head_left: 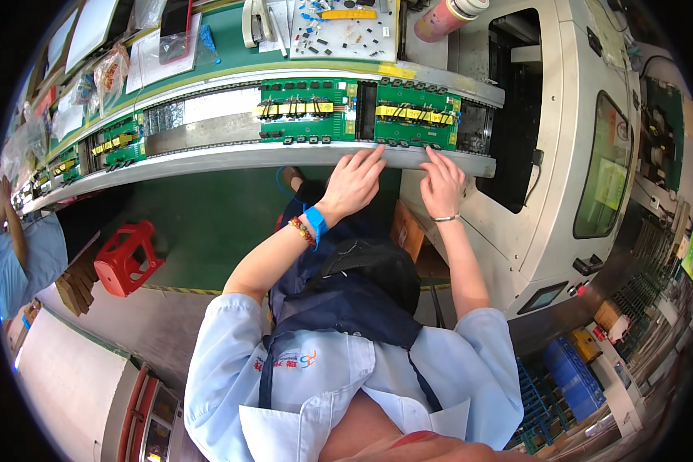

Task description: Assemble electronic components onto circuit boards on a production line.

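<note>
Two green circuit boards with yellow parts, one [306,112] on the left and one [416,115] on the right, lie side by side on a metal conveyor rail [208,158]. My left hand [352,182], with a blue wristband and a bead bracelet, rests with spread fingers on the rail's near edge below the gap between the boards. Beside it my right hand [441,185], wearing a thin bangle, touches the rail edge under the right board. Neither hand holds anything.
A grey machine cabinet [585,154] with a window takes in the conveyor at the right. More boards [115,145] sit further left on the line. A tray of small parts [346,31] lies behind. A red stool [127,258] stands on the floor; another person's sleeve [23,258] is far left.
</note>
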`<act>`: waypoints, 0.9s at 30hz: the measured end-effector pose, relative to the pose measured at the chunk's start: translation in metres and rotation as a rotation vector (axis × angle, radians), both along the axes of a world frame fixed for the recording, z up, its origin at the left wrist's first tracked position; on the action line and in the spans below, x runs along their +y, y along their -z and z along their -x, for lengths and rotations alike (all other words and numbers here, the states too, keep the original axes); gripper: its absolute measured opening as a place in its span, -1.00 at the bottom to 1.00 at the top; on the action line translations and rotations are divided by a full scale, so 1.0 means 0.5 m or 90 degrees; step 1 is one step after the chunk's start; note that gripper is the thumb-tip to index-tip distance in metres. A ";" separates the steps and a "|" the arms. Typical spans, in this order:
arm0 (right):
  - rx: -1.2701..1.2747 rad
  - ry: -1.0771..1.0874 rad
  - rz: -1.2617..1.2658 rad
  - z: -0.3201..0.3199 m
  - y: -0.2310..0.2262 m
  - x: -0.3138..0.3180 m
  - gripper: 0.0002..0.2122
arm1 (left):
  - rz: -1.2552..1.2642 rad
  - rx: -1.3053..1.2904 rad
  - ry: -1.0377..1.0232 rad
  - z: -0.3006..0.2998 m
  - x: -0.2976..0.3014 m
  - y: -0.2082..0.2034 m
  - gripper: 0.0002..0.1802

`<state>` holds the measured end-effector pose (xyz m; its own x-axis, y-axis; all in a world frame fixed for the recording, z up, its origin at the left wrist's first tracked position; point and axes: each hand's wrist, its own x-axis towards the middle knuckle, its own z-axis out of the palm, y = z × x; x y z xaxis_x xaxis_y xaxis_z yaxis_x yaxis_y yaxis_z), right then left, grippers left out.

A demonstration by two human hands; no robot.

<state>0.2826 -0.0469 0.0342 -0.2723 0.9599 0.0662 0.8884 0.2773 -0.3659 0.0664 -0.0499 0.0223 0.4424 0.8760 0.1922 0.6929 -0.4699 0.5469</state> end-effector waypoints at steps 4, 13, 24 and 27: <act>-0.016 -0.005 0.017 -0.002 0.003 0.004 -0.83 | -0.011 -0.052 -0.009 0.035 -0.012 0.003 -0.63; -0.016 -0.017 -0.005 0.028 0.000 0.034 -0.83 | -0.136 0.002 -0.329 0.133 0.073 -0.010 -0.54; -0.036 -0.020 0.008 0.028 0.001 0.024 -0.82 | -0.101 0.105 -0.362 0.120 0.146 -0.005 -0.58; -0.039 -0.016 0.016 0.029 0.002 0.024 -0.82 | -0.106 0.106 -0.373 0.115 0.151 -0.006 -0.61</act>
<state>0.2681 -0.0348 0.0331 -0.2997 0.9537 0.0250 0.9022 0.2918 -0.3177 0.0087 0.0255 0.0255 -0.0655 0.9464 0.3163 0.9308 -0.0563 0.3613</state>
